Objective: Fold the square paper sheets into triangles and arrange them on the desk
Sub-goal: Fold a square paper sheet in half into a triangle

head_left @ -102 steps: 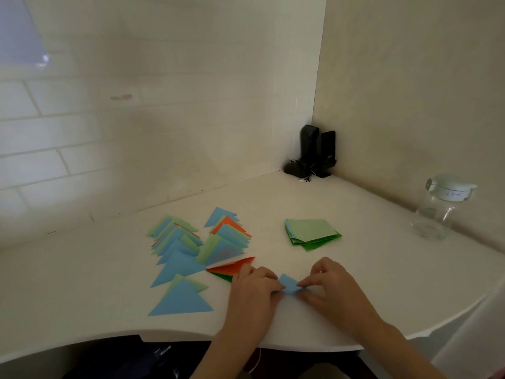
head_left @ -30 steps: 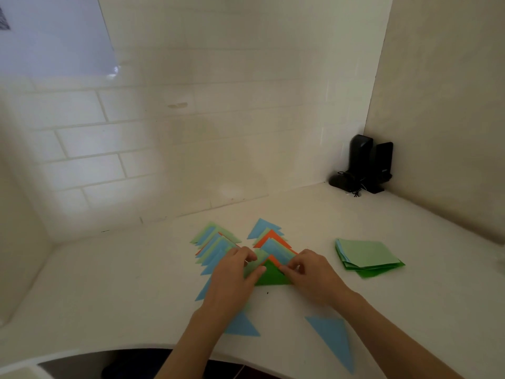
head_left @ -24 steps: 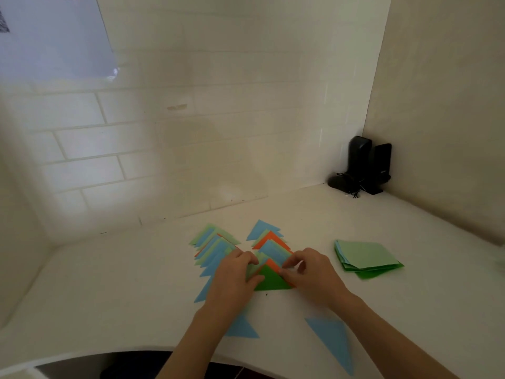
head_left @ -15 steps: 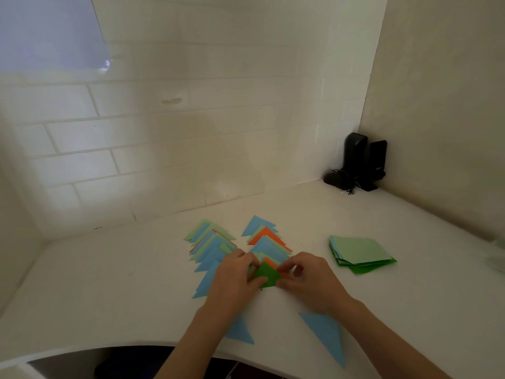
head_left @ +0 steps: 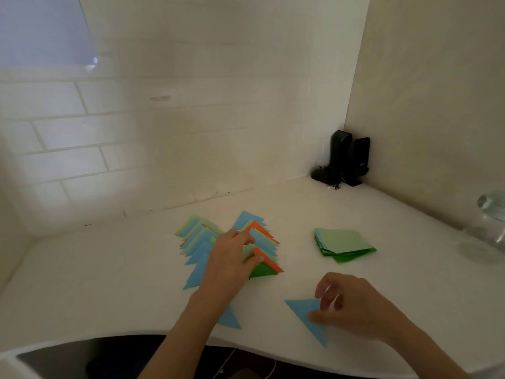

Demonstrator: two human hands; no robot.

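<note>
While the left hand [head_left: 228, 265] rests with relaxed fingers on the overlapping triangles [head_left: 263, 242], the right hand [head_left: 347, 305] pinches a blue triangle [head_left: 303, 310] lying nearer on the bench [head_left: 95, 283].

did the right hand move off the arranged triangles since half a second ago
Yes. The right hand has left the dark green triangle in the arranged rows and come back toward the desk's near edge, where its fingers touch the loose blue triangle.
</note>
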